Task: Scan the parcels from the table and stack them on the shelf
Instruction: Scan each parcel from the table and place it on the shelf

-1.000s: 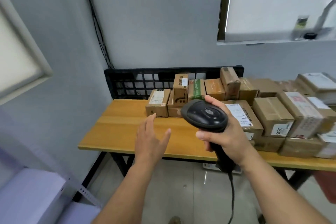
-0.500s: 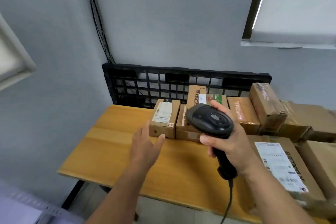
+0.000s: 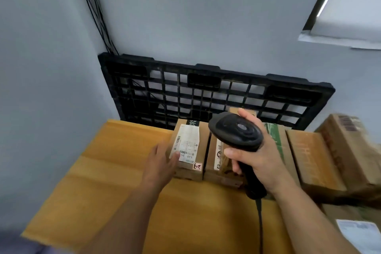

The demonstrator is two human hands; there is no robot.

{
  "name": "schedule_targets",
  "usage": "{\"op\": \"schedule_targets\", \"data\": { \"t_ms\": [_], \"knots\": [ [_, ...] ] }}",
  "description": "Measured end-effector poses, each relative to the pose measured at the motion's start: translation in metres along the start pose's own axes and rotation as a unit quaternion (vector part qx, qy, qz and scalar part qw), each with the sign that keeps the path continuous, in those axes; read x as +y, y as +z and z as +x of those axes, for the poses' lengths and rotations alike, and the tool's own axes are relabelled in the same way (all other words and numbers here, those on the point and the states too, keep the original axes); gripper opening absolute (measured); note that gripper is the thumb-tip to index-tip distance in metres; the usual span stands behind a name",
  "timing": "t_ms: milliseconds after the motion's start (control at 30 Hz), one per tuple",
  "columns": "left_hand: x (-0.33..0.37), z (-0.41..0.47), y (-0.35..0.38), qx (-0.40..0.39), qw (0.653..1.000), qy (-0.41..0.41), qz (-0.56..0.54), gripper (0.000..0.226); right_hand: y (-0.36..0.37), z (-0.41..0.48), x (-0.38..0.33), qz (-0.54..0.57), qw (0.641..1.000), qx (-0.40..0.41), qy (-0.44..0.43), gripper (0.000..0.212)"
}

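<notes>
Right hand at four o'clock grips the black scanner. Left hand, fingers spread, reaches the labelled parcel on the wooden table, dead centre. At twelve o'clock, a black pallet leans on the wall.

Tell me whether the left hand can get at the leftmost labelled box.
Probably yes. The left hand is open and already at the near left edge of the box, with bare table on that side and nothing between them.
</notes>
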State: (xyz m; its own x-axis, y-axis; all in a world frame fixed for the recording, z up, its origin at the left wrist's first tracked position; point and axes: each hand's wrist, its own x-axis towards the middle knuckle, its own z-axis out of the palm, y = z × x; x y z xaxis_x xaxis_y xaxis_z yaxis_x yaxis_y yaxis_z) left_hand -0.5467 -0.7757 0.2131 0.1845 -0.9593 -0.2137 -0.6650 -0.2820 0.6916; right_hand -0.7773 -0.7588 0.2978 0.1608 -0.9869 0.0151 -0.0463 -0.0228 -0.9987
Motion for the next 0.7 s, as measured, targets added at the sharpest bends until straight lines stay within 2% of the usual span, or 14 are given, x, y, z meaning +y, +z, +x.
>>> {"op": "schedule_targets", "data": {
  "t_ms": [133, 300, 433, 533, 600, 700],
  "knots": [
    [-0.011, 0.024, 0.015, -0.053, 0.997, -0.048, -0.021, 0.052, -0.006, 0.010, 0.000, -0.005, 1.000, 0.007, 0.001, 0.093],
    [-0.010, 0.027, 0.018, -0.069, 0.980, -0.087, -0.166, 0.057, -0.009, 0.012, -0.005, 0.014, 0.999, 0.017, 0.027, 0.095],
    [-0.012, 0.027, 0.006, -0.087, 0.958, -0.122, -0.244, 0.036, -0.006, 0.013, -0.007, 0.012, 0.999, 0.010, 0.046, 0.095],
    [-0.016, 0.029, -0.002, -0.106, 0.947, -0.152, -0.261, 0.032, -0.005, 0.013, -0.007, 0.022, 0.998, 0.009, 0.051, 0.094],
    [-0.016, 0.027, -0.007, -0.122, 0.945, -0.159, -0.260, 0.038, -0.005, 0.012, -0.006, 0.021, 0.998, 0.004, 0.052, 0.094],
    [-0.020, 0.019, -0.019, -0.161, 0.945, -0.154, -0.240, 0.071, -0.004, 0.011, -0.007, 0.011, 0.999, -0.005, 0.053, 0.096]
  ]
}}
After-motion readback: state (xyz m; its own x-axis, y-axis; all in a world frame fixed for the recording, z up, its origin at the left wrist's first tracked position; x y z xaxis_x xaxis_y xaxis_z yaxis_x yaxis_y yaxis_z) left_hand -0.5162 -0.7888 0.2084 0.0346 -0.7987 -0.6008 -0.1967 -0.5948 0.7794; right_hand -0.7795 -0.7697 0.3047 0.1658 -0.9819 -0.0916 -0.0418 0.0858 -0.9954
